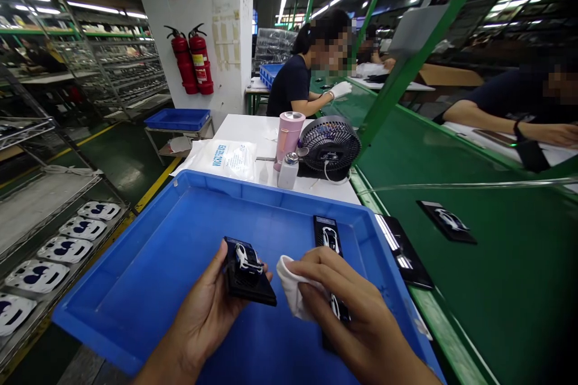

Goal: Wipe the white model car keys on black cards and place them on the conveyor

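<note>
White model car (247, 257) tops tilted black base (251, 292) near bunched white cloth (292, 290)

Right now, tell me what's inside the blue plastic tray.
Two white-and-black model cars on black rectangular bases lie at the right of the blue tray. The right hand, holding a white cloth, partly covers them; anything fully behind it cannot be seen.

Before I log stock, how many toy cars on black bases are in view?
4: one toy car in the left hand; one in the blue tray beyond the right hand, another partly behind it; one on the green belt. More may be hidden.
</note>
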The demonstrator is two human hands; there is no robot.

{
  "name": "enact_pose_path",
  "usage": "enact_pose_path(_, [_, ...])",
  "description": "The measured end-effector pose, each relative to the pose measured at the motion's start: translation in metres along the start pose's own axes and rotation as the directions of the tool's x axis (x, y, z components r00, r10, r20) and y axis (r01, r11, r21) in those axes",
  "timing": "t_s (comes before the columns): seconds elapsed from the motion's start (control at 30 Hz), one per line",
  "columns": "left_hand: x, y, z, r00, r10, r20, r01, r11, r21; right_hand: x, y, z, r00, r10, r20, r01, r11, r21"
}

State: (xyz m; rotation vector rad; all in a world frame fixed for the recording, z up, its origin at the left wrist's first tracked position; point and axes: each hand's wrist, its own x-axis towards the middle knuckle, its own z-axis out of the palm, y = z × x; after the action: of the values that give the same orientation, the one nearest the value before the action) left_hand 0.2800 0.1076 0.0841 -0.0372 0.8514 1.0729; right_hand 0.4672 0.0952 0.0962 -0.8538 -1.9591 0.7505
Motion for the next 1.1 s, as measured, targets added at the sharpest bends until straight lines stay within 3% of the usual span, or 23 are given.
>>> enact_pose_path(0.37, [0.005,-0.010,-0.003,1.000,-0.011,-0.021,0.011,1.000,-0.011,0.004,0.000,0.012,0.995,-0.083,0.051,0.089,0.987,-0.134])
enact_pose_path(0.47, [0.005,-0.012,-0.004,1.000,-0.025,-0.007,0.025,1.000,0.004,0.004,0.000,0.014,0.990,-0.114,0.089,0.132,0.962,-0.238])
enact_pose_path(0.6, [0.003,-0.010,-0.005,1.000,0.027,-0.001,-0.027,1.000,0.015,0.001,0.006,0.012,0.990,-0.097,0.104,0.126,0.938,-0.323])
enact_pose_path(0.7, [0.002,-0.007,-0.005,0.997,0.077,-0.019,-0.076,0.997,0.026,-0.003,0.011,0.007,1.000,-0.009,0.012,0.012,0.975,-0.220])
enact_pose_path(0.77, [0.002,-0.005,-0.005,0.996,0.091,-0.022,-0.091,0.995,0.036,-0.004,0.013,0.005,0.986,0.160,-0.053,-0.162,0.986,-0.032])
enact_pose_path(0.87, [0.002,-0.004,-0.005,0.992,0.119,-0.039,-0.117,0.992,0.051,-0.005,0.017,0.004,0.905,0.424,0.031,-0.412,0.857,0.310])
enact_pose_path(0.93, [0.001,-0.003,-0.005,0.988,0.147,-0.057,-0.144,0.988,0.051,-0.004,0.020,0.005,0.881,0.461,0.110,-0.465,0.796,0.388])
enact_pose_path(1.03, [-0.001,-0.003,-0.004,0.980,0.189,-0.055,-0.186,0.981,0.055,-0.002,0.025,0.009,0.881,0.454,0.134,-0.467,0.787,0.403])
enact_pose_path(1.1, [-0.003,-0.003,-0.004,0.975,0.221,-0.038,-0.218,0.973,0.076,-0.001,0.026,0.012,0.857,0.488,0.163,-0.504,0.733,0.456])
